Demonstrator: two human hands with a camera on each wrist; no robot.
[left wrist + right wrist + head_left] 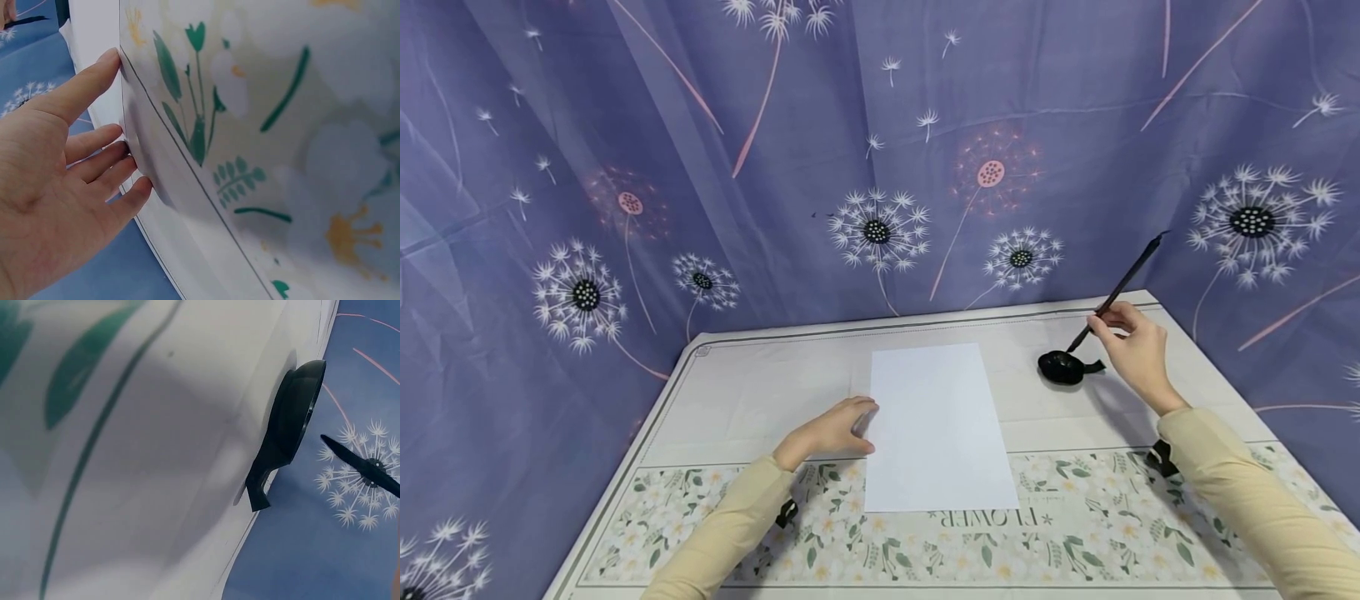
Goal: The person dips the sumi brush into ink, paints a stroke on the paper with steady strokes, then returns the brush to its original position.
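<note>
A blank white sheet of paper (940, 433) lies on the table. My left hand (831, 429) rests at its left edge, thumb and fingers spread; the left wrist view shows that hand (69, 162) with its fingertips along the paper's edge. In my right hand (1135, 346) I pinch a dark writing brush (1127, 279), slanted with its tip down over a small black ink dish (1062, 367) with a short handle. From the right wrist, the brush tip (350, 455) appears apart from the dish (294, 415). The right hand is almost wholly outside that view.
The white tablecloth (760, 383) carries a printed flower band (700, 517) along the near side. Behind the table hangs a purple-blue curtain (790, 275) with dandelion prints, close to the far edge. The dish stands to the right of the paper.
</note>
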